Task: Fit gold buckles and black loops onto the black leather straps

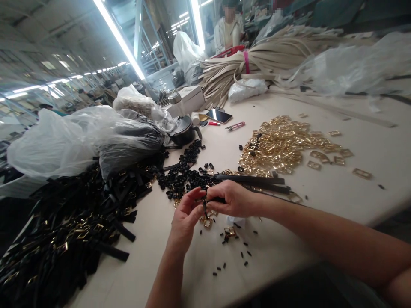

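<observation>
The left hand and the right hand meet above the pale bench, and the fingers of both hold a small black strap piece. To the right there lies a heap of gold buckles. Behind the hands are small black loops, near a dark lidded pot. To the left is a big pile of black straps, beside a clear plastic bag. One person is at the far side.

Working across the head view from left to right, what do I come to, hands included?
Heap of black straps → left hand → right hand, holding a black strap → heap of gold buckles → lone gold buckle at the far right.
</observation>
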Tool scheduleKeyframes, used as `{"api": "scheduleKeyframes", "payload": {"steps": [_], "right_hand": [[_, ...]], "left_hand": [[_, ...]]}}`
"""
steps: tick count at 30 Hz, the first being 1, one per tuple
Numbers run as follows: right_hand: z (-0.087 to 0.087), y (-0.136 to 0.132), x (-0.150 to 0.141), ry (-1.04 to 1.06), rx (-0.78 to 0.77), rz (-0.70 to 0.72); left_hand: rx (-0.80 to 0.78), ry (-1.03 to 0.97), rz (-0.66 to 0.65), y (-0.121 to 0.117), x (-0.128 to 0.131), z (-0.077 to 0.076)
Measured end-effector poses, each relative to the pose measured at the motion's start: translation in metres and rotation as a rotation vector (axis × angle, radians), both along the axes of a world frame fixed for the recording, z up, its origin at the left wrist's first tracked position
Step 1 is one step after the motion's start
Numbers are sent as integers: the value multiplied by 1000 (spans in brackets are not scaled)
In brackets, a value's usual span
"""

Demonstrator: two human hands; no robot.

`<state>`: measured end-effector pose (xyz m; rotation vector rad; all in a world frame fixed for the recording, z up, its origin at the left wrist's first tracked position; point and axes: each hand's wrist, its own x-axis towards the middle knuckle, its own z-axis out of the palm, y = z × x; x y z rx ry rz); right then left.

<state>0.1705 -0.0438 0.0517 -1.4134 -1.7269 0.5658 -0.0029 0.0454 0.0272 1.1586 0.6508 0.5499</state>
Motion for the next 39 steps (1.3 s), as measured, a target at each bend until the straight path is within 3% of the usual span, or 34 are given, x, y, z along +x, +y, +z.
{"api": "scheduleKeyframes", "payload": {"steps": [3, 9, 15, 18, 22, 24, 27, 30, 35, 39], "right_hand": [[0, 1, 3, -39, -15, 47], [-7, 5, 14, -166, 13, 33], [-12, 8, 21, -467, 229, -132], [-10, 9, 19, -499, 367, -178], [-5, 8, 16, -411, 437, -307], [-5, 7, 14, -379, 304, -293], [-10, 7, 7, -243, 64, -144], [-17, 8, -3, 28, 8, -100], [-25, 10, -15, 477, -101, -125], [-26, 10, -17, 556, -111, -173]], "left_hand": [[-23, 12, -79, 1, -2, 1], [129, 18, 11, 3, -1, 8], [307, 204, -58, -1, -1, 4], [313, 223, -30, -3, 1, 0], [111, 88, 115, 0, 6, -4], [27, 36, 179, 1, 8, -5], [-30, -7, 209, 1, 10, -6], [-59, -15, 191, -2, 12, -5], [-23, 15, 166, -12, 17, -3], [130, 74, 107, -16, 19, -5]]}}
